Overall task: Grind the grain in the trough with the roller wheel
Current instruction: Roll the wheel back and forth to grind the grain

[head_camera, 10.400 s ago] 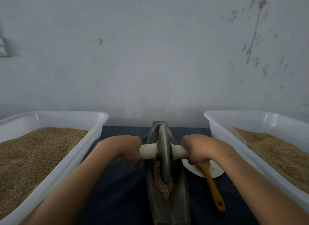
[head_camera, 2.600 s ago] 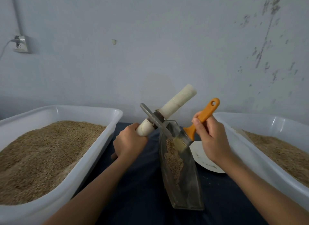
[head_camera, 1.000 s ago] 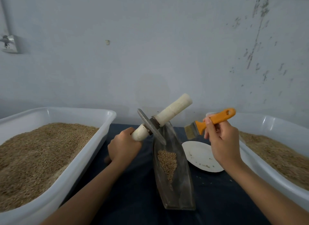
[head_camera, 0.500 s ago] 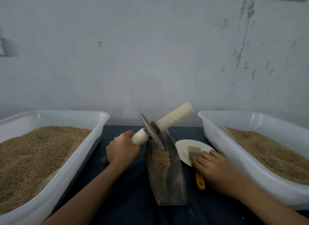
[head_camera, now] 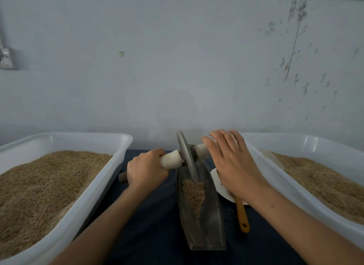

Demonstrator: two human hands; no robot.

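A narrow grey metal trough (head_camera: 208, 231) lies lengthways on the dark cloth, with a wedge of brown grain (head_camera: 194, 193) in its far half. The roller wheel (head_camera: 186, 156), a grey disc on a white axle, stands with its lower edge in the trough at the far end of the grain. My left hand (head_camera: 146, 170) grips the left axle handle. My right hand (head_camera: 230, 164) hovers with straight fingers over the right handle, which it mostly hides; I cannot tell whether it touches it.
Two white tubs of grain flank the trough, the left tub (head_camera: 110, 178) and the right tub (head_camera: 275, 176). A white plate (head_camera: 222, 189) and an orange-handled brush (head_camera: 243, 217) lie just right of the trough. A pale wall stands close behind.
My right hand put the brush down by the plate and rose to the wheel's right handle. The wheel swung from tilted to nearly level and came down into the trough.
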